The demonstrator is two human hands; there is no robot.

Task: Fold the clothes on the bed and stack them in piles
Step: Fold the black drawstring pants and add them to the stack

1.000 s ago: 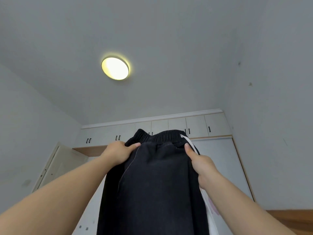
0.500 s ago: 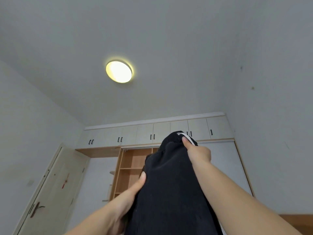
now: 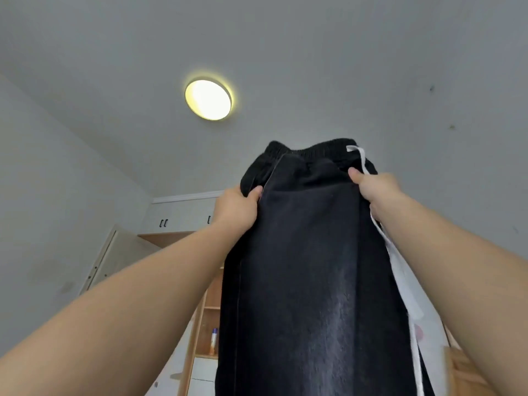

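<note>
Both hands pinch the trousers (image 3: 311, 252) just under the elastic waistband (image 3: 314, 151). The left hand (image 3: 235, 208) has its thumb on the near face at the left side seam, its fingers hidden behind the cloth. The right hand (image 3: 377, 190) is clenched on the right edge, thumb on top, beside a white stripe (image 3: 400, 270) that runs down that side.

From each grip the dark cloth hangs toward 6 o'clock and out of the bottom of the view, so its long axis is upright, waistband at 12. The two hands are level, at 9 and 3 o'clock of the waist, neither plainly nearer. The legs look already laid one on the other, though the hems are out of sight.

The bed is not in view; I judge the next move is to lower the trousers onto it and fold along the length.

Beyond are a ceiling lamp (image 3: 208, 100) at 11 o'clock and cupboards (image 3: 183, 215) with open shelves (image 3: 208, 324).
</note>
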